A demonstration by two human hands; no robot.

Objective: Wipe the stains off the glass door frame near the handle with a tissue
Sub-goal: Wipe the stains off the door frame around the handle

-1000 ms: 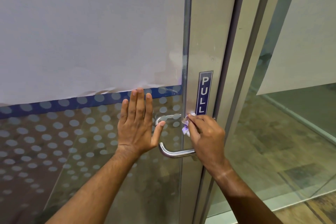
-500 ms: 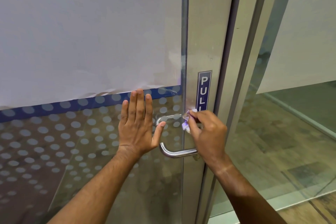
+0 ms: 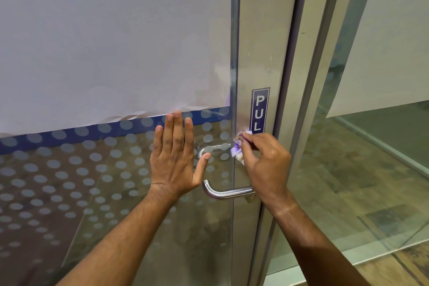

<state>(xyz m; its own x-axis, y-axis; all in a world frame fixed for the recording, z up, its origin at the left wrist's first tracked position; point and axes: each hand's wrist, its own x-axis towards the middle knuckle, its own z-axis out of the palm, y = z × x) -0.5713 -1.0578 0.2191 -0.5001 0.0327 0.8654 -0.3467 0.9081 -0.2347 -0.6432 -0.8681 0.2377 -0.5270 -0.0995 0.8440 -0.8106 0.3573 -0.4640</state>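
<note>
Here, right hand [image 3: 267,165] pinches crumpled tissue [image 3: 238,146] against door frame [image 3: 267,53], under the PULL sign [image 3: 260,109], above handle [image 3: 222,191]. Left hand [image 3: 176,158] flat, fingers straight, on glass [image 3: 116,181].

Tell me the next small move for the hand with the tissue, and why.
Probably rub the tissue a little upward along the door frame. The right hand pinches it against the frame beside the bottom of the PULL sticker, and faint smudges show just above that spot. The left hand lies flat on the glass, apparently bracing the door.
</note>
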